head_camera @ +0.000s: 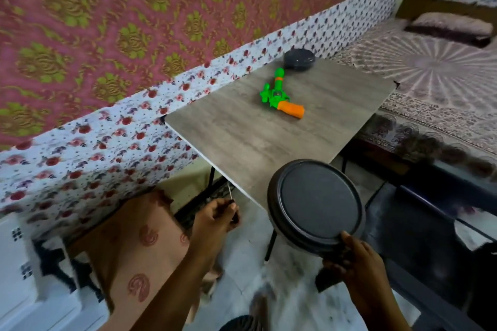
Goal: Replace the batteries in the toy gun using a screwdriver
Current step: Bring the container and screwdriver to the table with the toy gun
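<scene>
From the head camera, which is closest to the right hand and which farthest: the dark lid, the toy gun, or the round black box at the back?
1. Dark lid: gripped at its near edge by the right hand.
2. Toy gun: mid-table, farther back.
3. Round black box: at the table's far edge, just beyond the gun.

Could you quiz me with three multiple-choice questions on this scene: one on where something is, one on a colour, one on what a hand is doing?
1. Where does the toy gun lie?
A. On the table
B. On the bed
C. On the floor

2. What colour is the toy gun's grip?
A. Blue
B. Orange
C. White

3. What is the right hand doing?
A. Resting flat on the table
B. Holding the toy gun
C. Holding a round dark lid by its edge

Answers: 1 A, it lies on the grey tabletop near a dark round container. 2 B, the grip is orange, the body green. 3 C, the fingers grip the lid's lower rim; the left hand holds the screwdriver.
</scene>
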Tool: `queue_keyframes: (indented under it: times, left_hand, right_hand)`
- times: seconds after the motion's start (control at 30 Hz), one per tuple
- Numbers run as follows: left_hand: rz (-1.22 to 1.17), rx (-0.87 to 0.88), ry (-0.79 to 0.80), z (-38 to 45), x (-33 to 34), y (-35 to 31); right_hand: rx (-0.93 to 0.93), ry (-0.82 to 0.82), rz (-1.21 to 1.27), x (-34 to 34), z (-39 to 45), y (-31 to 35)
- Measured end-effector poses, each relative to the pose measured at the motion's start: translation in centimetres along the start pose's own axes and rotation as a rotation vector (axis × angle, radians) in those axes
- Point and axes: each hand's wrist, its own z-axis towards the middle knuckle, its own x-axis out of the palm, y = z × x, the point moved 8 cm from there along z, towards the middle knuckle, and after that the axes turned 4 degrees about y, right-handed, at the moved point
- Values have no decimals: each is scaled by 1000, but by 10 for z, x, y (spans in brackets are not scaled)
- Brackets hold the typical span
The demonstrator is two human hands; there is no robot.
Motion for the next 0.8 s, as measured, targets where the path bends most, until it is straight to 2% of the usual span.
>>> queue_keyframes:
  times: [0.3,0.53,0.8]
  left_hand:
    - [-163,-72,-17,124,66,3]
    - [-113,-73,-18,203,100,-19]
    - [-106,-88,-66,257,128,-30]
  right_hand:
    - [14,11,-29,6,115,53]
    - [38,21,-22,27,203,102]
    - [68,120,-59,41,285,148]
